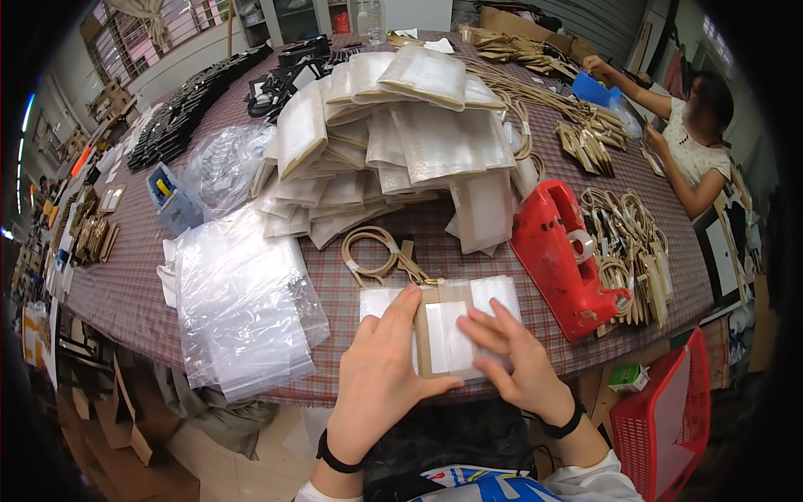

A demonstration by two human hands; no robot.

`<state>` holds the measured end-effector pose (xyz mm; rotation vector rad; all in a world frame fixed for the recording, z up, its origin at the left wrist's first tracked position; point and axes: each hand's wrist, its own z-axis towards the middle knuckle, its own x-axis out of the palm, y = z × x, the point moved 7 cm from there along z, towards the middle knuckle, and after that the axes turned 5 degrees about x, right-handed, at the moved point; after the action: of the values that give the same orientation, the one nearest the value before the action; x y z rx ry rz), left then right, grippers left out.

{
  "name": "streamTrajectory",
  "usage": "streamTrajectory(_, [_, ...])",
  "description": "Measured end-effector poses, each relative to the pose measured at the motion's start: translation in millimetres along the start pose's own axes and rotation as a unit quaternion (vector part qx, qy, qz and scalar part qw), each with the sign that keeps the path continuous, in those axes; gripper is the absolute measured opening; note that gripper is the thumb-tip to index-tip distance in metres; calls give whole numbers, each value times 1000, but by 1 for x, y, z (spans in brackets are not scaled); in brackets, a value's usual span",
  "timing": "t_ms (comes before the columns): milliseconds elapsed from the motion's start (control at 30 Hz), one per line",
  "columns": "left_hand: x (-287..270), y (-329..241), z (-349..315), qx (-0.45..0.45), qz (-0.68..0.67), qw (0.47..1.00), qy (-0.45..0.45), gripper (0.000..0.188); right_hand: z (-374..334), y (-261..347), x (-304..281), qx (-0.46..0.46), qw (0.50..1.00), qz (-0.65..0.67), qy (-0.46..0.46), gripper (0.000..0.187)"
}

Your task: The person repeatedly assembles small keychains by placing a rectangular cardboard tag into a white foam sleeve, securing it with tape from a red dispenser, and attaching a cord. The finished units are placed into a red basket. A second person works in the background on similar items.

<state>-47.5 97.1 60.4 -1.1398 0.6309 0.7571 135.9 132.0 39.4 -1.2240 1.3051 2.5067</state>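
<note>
In front of me lies a flat tan piece (423, 339) with a white rectangular patch (447, 335), on top of a whitish translucent sheet (495, 290). A coiled tan cord (347, 251) joins its top by a small gold-coloured clasp (432, 282). My left hand (376, 351) rests along the left side, its fingers stretched upward and its thumb out across the lower edge. On the other side, my right hand (519, 360) has its fingers apart, over the right part of the patch and sheet. Neither hand is wrapped round anything.
A large heap of padded whitish pouches (435, 142) stands behind my hands. Clear plastic bags (242, 301) lie left; a red tape dispenser (560, 259) and corded tan pieces (627, 251) lie right. A red basket (619, 418) stands below the edge. Another person (703, 151) sits far right.
</note>
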Motion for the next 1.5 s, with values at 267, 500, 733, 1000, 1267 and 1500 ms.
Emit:
streamTrajectory(267, [-15, 5, -22, -103, 84, 985, -109, 97, 5, 17, 3, -71, 995, -66, 3, 83])
streamTrajectory(500, [-18, 14, -50, -213, 45, 949, -227, 30, 3, 21, 3, -77, 995, -66, -22, 83])
streamTrajectory(733, [-26, -20, -43, -99, 188, 927, -311, 13, 2, 19, 3, -77, 995, -56, -36, 79])
streamTrajectory(1000, [-12, -52, -24, -73, 164, 951, -250, 14, 3, 16, 2, -75, 996, -30, -42, 77])
streamTrajectory(1267, [38, -40, -23, 0, -7, 986, -167, 40, 3, 4, -2, -22, 998, 43, -36, 75])
streamTrajectory(1500, [37, -47, -34, 49, 16, 997, -63, 70, 37, 9, -67, 10, 989, 65, -131, 26])
